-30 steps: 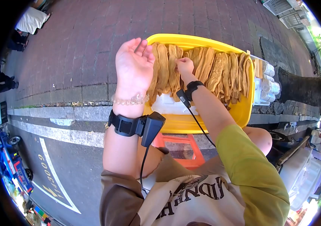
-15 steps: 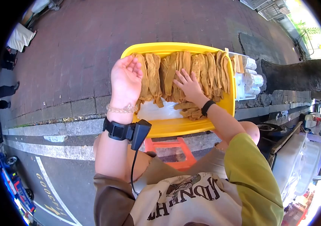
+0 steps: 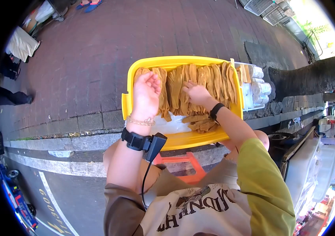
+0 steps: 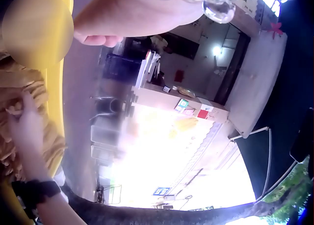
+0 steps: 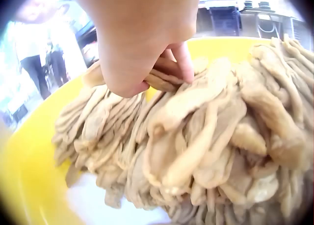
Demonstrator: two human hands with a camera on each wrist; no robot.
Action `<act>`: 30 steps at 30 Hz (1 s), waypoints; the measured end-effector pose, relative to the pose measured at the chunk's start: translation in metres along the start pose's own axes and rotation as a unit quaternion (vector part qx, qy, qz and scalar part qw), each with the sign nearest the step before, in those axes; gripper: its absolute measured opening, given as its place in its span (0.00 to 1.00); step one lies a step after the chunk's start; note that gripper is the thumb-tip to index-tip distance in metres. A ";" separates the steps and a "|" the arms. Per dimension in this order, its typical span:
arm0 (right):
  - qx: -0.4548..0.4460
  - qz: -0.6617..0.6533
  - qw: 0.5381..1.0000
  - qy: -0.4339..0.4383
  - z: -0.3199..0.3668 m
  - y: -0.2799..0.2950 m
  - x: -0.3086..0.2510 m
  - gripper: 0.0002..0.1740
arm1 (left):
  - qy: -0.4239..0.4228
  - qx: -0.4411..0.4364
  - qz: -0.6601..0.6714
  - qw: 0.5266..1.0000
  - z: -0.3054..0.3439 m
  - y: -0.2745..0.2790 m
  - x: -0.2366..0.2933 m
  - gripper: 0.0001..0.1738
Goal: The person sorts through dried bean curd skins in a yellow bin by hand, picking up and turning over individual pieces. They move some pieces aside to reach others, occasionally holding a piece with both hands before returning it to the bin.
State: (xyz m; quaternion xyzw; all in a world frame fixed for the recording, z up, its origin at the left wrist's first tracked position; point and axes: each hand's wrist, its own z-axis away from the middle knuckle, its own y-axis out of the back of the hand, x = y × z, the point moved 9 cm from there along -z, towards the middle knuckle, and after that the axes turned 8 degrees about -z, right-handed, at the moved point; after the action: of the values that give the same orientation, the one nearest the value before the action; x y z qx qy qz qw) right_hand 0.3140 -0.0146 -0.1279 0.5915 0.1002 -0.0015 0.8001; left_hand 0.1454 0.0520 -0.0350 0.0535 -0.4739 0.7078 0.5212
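Observation:
Rows of long, wrinkled tan strips point(image 3: 224, 82) lie side by side in a yellow tub point(image 3: 181, 144); their kind is not clear. My right hand point(image 3: 197, 95) is over the middle of the row. In the right wrist view its thumb and fingers pinch a folded strip point(image 5: 164, 81) at the top of the pile. Shorter pieces point(image 3: 203, 125) lie in a heap by the tub's near side, beside a bare white patch point(image 3: 169, 126). My left hand point(image 3: 147, 92), palm up with loosely curled fingers, overlaps the tub's left end and holds nothing.
A clear container with wrapped, rounded packs point(image 3: 261, 88) stands right of the tub, near a tree trunk point(image 3: 309, 78). An orange stool point(image 3: 185, 167) is in front of my knees. Brick paving point(image 3: 143, 31) stretches beyond, with passers-by's legs point(image 3: 14, 97) at left.
My right hand let go at the left-middle of the row, spread flat over the strips, then curled its fingers onto one. My left hand stays loosely curled. Blue shoes have appeared at the top.

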 end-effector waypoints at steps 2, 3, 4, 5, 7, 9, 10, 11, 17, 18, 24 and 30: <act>0.092 -0.121 0.988 -0.026 0.009 0.030 0.014 0.23 | 0.020 -0.001 -0.018 1.000 0.002 -0.003 -0.013 0.08; 0.094 -0.118 0.988 -0.025 0.012 0.035 0.018 0.23 | 0.017 -0.003 -0.017 1.000 0.005 -0.006 -0.018 0.08; 0.189 -0.263 0.943 -0.072 0.021 0.053 0.038 0.20 | 0.022 -0.002 -0.028 0.999 0.008 -0.009 -0.025 0.08; 0.279 -0.400 0.866 -0.114 0.031 0.065 0.060 0.17 | 0.026 -0.003 -0.040 0.999 0.010 -0.011 -0.033 0.09; 0.398 -0.481 0.776 -0.090 0.054 0.109 0.067 0.13 | 0.046 -0.030 -0.069 0.996 0.016 -0.018 -0.055 0.15; 0.378 -0.568 0.723 -0.106 0.076 0.139 0.054 0.14 | 0.111 -0.074 -0.083 0.988 0.028 -0.032 -0.084 0.26; 0.402 -0.505 0.762 -0.048 0.089 0.167 0.032 0.16 | 0.111 -0.078 -0.085 0.987 0.028 -0.034 -0.090 0.26; 0.421 -0.437 0.795 0.009 0.102 0.189 0.006 0.18 | 0.164 -0.114 -0.062 0.978 0.031 -0.042 -0.104 0.32; 0.223 -0.185 0.946 0.146 0.118 0.183 -0.118 0.38 | 0.141 -0.299 0.046 0.943 0.048 -0.095 -0.058 0.35; 0.199 -0.102 0.964 0.145 0.117 0.168 -0.129 0.49 | 0.128 -0.283 0.018 0.950 0.042 -0.085 -0.059 0.32; 0.231 -0.489 0.837 0.080 0.104 0.156 -0.093 0.51 | 0.082 -0.209 -0.086 0.971 0.031 -0.052 -0.051 0.20; 0.162 -0.916 0.336 -0.147 0.054 0.054 -0.070 0.11 | 0.041 -0.186 -0.248 0.950 0.026 -0.043 -0.038 0.18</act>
State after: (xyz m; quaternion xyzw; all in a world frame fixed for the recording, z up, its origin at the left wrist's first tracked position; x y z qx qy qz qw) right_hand 0.2609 -0.0575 -0.0500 0.2362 0.4574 -0.8367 0.1867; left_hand 0.1855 0.0068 -0.0161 0.0422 -0.5469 0.4571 0.7002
